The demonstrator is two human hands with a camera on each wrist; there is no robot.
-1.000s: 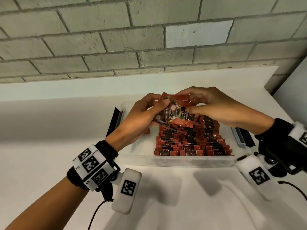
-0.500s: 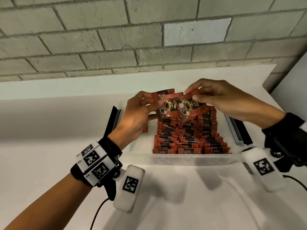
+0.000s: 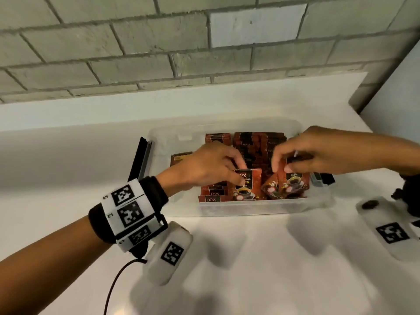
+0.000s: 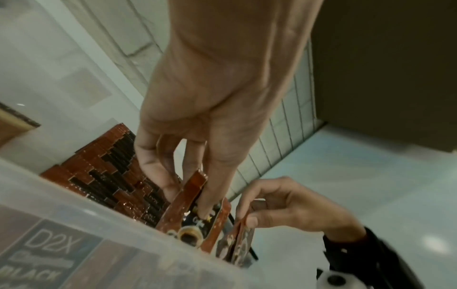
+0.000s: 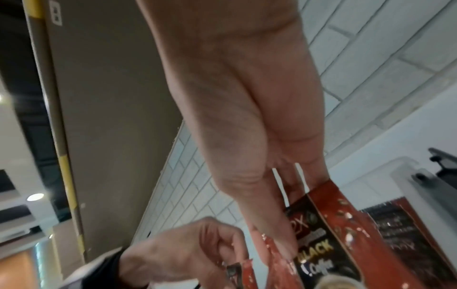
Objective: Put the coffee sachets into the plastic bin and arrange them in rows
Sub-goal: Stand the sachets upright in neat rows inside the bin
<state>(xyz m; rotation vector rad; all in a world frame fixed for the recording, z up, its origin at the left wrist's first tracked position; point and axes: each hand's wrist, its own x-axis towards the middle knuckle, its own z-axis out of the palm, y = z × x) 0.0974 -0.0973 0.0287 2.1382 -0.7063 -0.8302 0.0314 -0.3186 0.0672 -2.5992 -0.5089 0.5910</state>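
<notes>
A clear plastic bin (image 3: 261,209) stands on the white counter, holding rows of red and black coffee sachets (image 3: 259,144). At the bin's front edge my left hand (image 3: 236,171) pinches the top of one upright sachet (image 3: 246,187), also seen as the sachet (image 4: 190,215) in the left wrist view. Just to its right, my right hand (image 3: 281,167) pinches other sachets (image 3: 288,185) by their top edge, standing in the front row; these sachets (image 5: 319,234) fill the right wrist view. Both hands are inside the bin.
A black and grey lid clip (image 3: 142,160) sticks out at the bin's left side and another clip (image 3: 322,178) at its right. One brown sachet (image 3: 179,158) lies alone in the bin's left part. A grey brick wall (image 3: 181,42) rises behind the counter.
Both hands have come down from above the bin to its front row. The bundle held between them has split, each hand now lowering its own sachets into the bin.
</notes>
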